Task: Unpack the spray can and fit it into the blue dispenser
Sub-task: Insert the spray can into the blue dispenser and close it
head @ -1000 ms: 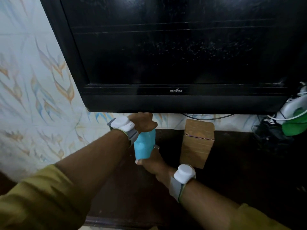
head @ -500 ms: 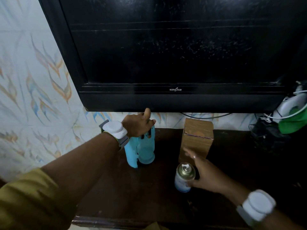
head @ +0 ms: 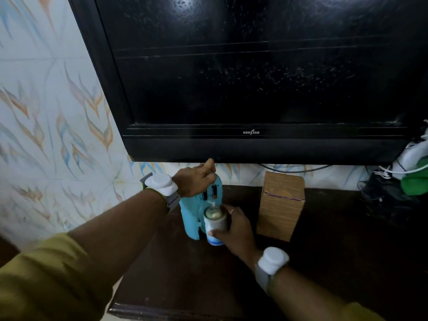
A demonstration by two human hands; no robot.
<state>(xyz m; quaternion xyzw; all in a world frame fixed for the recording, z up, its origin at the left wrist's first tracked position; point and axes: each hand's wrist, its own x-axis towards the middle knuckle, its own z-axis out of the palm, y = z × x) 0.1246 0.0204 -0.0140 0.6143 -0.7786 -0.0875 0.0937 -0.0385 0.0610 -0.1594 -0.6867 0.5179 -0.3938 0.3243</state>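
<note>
The blue dispenser (head: 192, 214) stands open on the dark wooden table (head: 185, 286), its inside with two batteries facing me. My left hand (head: 194, 179) grips its top from the left. My right hand (head: 234, 228) holds the white spray can (head: 215, 224) upright, with its pale nozzle end up. The can is right in front of the dispenser's open cavity, touching or nearly touching it. My fingers hide the can's right side.
A brown cardboard box (head: 281, 205) stands just right of my right hand. A large black TV (head: 254, 77) hangs low over the table's back. Cables and a white and green object (head: 414, 174) lie at the far right. A patterned wall (head: 46, 135) is at the left.
My right hand closed on the spray can, lifted it off the table and carried it left to the open dispenser. One second ago both hands were on the shut dispenser.
</note>
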